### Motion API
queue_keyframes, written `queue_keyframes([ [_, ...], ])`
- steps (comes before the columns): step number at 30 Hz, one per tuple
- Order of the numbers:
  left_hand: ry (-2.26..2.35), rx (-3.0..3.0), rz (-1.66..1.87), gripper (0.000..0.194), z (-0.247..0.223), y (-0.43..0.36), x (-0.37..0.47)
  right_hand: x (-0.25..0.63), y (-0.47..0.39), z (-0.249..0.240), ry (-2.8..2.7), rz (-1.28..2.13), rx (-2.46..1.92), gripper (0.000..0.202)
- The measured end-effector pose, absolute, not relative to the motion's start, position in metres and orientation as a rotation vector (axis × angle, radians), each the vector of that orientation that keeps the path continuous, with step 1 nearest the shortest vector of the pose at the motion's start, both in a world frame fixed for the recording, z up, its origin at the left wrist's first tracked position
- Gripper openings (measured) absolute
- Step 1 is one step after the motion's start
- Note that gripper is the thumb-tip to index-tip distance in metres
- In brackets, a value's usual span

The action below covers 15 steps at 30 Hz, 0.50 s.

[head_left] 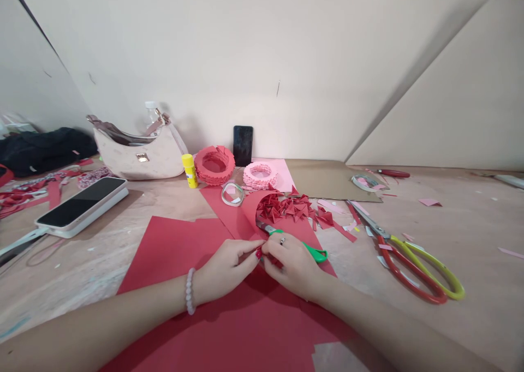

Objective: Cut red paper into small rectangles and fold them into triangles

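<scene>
My left hand (pixel 225 265) and my right hand (pixel 292 263) meet over red paper sheets (pixel 184 317), fingertips pinched together. Between them is a small piece of red paper (pixel 277 262), mostly hidden by the fingers. Green-handled scissors (pixel 317 253) lie beneath and behind my right hand, partly covered by it. Just beyond the hands, a pile of small folded red paper pieces (pixel 297 207) spills beside a curled red sheet (pixel 251 214). A red ring of folded paper (pixel 215 166) and a pink one (pixel 261 175) sit farther back.
Large scissors with red and yellow handles (pixel 413 274) lie at right. A yellow glue stick (pixel 189 171), a pale handbag (pixel 139 156) and a dark phone (pixel 243 145) stand along the wall. Another phone (pixel 84 205) rests at left. Cardboard (pixel 323 178) lies at the back; paper scraps litter the table.
</scene>
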State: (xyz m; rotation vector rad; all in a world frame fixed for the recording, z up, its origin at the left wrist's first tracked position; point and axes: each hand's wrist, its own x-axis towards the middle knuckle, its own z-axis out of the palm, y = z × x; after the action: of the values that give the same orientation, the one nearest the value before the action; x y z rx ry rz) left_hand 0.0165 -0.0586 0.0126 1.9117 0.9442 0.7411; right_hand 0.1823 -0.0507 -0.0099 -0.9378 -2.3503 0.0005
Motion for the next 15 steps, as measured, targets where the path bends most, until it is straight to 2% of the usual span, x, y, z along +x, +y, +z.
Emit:
queue_keyframes([
  [15, 0.739, 1.492, 0.730, 0.035, 0.0054, -0.0522, 0.0188, 0.1868, -0.0445, -0.0180, -2.247, 0.077, -0.847, 0.017],
])
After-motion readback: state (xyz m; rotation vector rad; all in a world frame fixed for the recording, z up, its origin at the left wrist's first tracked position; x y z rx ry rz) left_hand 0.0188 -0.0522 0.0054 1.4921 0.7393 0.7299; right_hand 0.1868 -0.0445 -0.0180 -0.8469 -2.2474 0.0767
